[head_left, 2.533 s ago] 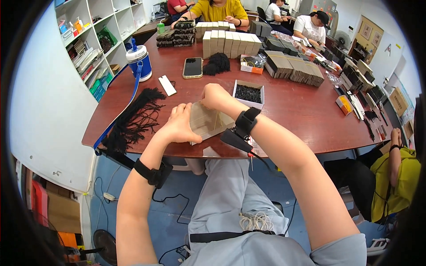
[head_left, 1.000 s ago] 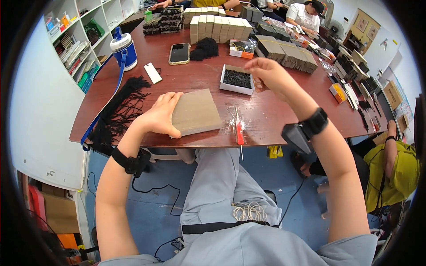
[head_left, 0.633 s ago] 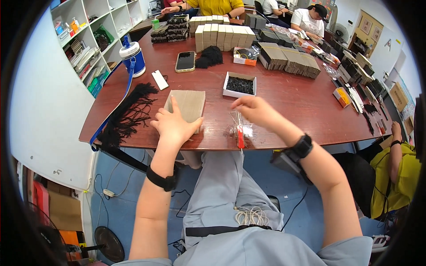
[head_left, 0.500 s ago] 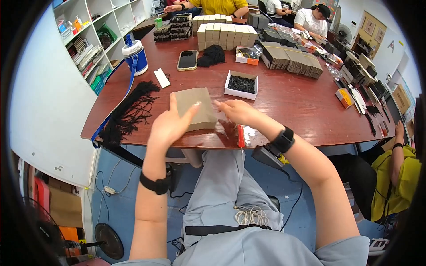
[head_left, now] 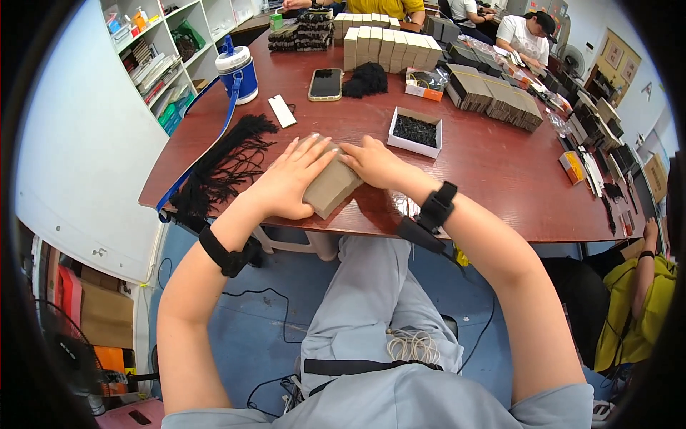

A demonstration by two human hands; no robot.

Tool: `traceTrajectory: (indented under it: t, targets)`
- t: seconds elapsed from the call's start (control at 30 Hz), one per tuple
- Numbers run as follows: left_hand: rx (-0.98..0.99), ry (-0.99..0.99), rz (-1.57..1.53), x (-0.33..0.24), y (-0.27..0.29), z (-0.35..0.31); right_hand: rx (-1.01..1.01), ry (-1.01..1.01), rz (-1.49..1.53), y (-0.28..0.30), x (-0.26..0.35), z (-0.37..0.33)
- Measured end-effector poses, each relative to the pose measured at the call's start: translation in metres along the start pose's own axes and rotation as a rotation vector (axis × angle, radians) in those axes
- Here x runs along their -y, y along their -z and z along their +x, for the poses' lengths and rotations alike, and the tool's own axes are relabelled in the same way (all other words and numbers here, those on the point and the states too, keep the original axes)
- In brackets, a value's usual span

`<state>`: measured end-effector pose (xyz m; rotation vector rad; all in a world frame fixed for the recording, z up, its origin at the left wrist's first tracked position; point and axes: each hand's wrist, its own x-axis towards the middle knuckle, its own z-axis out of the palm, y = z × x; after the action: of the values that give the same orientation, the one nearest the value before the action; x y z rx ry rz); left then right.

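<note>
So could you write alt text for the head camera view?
Both hands, the left hand and right hand, press on a flat brown cardboard box at the near edge of a reddish-brown table. Black tassels lie left; a white tray of black pieces sits beyond.

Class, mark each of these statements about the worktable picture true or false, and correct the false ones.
1. Both hands rest on the flat brown box. True.
2. The phone lies in the person's lap. False: it lies on the red-brown table.
3. A bundle of black tassels lies beside the left hand. True.
4. The right hand holds the blue-and-white jug. False: the jug stands apart, far up the table.
</note>
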<state>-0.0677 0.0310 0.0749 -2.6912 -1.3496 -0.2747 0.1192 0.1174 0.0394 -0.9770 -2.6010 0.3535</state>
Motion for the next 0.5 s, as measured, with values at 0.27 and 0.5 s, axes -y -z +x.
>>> traceTrajectory:
  t: [0.27, 0.5]
  targets:
    - [0.185, 0.12, -0.15, 0.038, -0.003, -0.005, 0.092, 0.096, 0.029, -0.001, 0.001, 0.035]
    - [0.258, 0.129, -0.098, 0.038, -0.004, -0.004, -0.194, 0.077, 0.019, 0.032, 0.004, -0.003]
